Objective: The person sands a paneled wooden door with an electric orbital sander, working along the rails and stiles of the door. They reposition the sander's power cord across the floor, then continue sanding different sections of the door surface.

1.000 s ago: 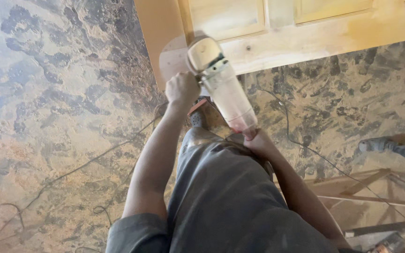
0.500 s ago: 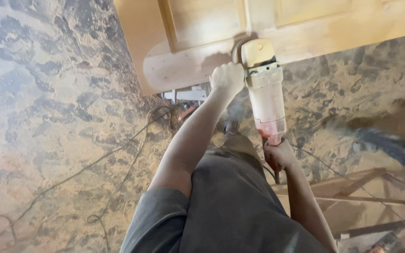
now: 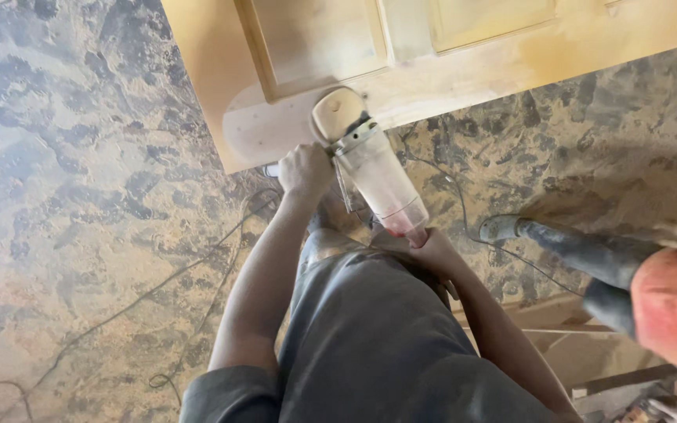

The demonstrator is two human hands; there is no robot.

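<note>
sander (image 3: 370, 168) now further left on door (image 3: 401, 86)

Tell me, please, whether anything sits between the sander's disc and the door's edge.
Nothing visible does: the sander has its disc right against the door. Left hand grips the side handle, right hand the rear end.

The left hand (image 3: 305, 168) was stretched forward at the end of a nearly straight bare arm, its fingers curled shut around a grip, knuckles up and the back of the hand toward the camera. The right hand (image 3: 432, 251) sat nearer the body, off to the right and behind the left, also closed in a grip, its forearm bent back toward the torso and wrist angled inward.
</note>
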